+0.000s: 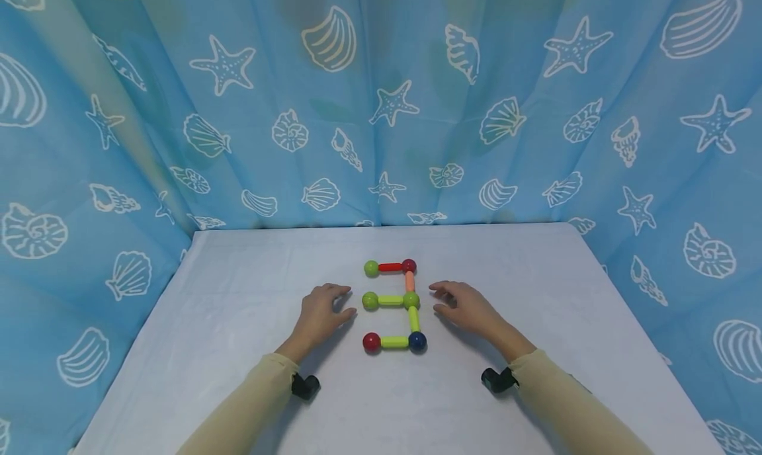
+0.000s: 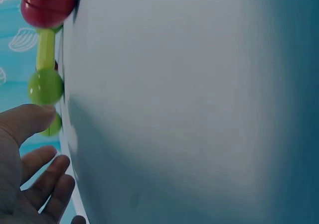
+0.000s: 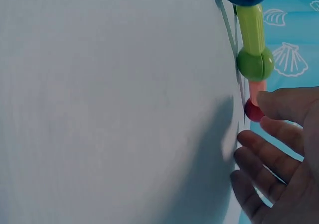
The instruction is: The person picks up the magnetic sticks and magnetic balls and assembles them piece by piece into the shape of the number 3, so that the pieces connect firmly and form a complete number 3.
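Observation:
Balls and rods joined in a figure like a 3 lie flat mid-table. A light green ball point(image 1: 372, 268), red rod point(image 1: 390, 267) and dark red ball point(image 1: 409, 266) form its far row. The middle row has two green balls joined by a yellow-green rod point(image 1: 391, 301); the near row runs from a red ball point(image 1: 372, 342) to a dark blue ball point(image 1: 417, 341). A salmon rod point(image 1: 410, 282) and a yellow-green rod point(image 1: 414, 319) link the rows. My left hand point(image 1: 321, 315) hovers left of the figure, my right hand point(image 1: 467, 306) right of it; both have loosely bent fingers and hold nothing.
A white cloth covers the table point(image 1: 238, 276). Behind it and at both sides hangs a blue curtain point(image 1: 369, 98) with white shells and starfish. Small black cameras sit on both wrists, next to beige sleeves point(image 1: 250, 402).

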Motion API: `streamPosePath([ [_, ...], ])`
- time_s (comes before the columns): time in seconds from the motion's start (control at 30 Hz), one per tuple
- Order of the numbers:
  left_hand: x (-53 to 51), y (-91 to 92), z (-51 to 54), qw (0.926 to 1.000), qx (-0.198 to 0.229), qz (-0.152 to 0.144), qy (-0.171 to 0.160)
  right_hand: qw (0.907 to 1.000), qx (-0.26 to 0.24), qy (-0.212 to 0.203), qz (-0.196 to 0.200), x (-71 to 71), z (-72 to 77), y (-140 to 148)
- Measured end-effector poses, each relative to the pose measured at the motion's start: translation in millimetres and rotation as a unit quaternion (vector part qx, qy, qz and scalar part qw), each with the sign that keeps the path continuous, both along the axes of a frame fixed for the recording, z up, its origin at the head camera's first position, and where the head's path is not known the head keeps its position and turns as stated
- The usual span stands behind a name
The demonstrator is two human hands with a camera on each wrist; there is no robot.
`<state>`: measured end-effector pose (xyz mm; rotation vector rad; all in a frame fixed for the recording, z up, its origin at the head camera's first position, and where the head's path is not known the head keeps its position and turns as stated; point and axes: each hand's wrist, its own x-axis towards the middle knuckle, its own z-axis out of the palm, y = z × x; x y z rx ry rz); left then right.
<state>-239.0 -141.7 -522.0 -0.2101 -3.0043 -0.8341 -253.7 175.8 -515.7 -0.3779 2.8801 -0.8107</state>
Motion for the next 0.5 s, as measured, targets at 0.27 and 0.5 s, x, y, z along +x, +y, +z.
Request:
streamPosePath([
  [0.27, 1.0, -15.4, 3.8, 0.9961, -0.077, 0.021, 0.038, 0.9989, 0.046, 0.011, 0.003, 3.2, 6.7, 11.2],
  [0.5, 0.5, -26.4, 4.2, 0.9882, -0.133, 0.049, 0.058, 0.9921, 0.121, 0.031, -0.004, -0.4, 6.9, 18.0],
])
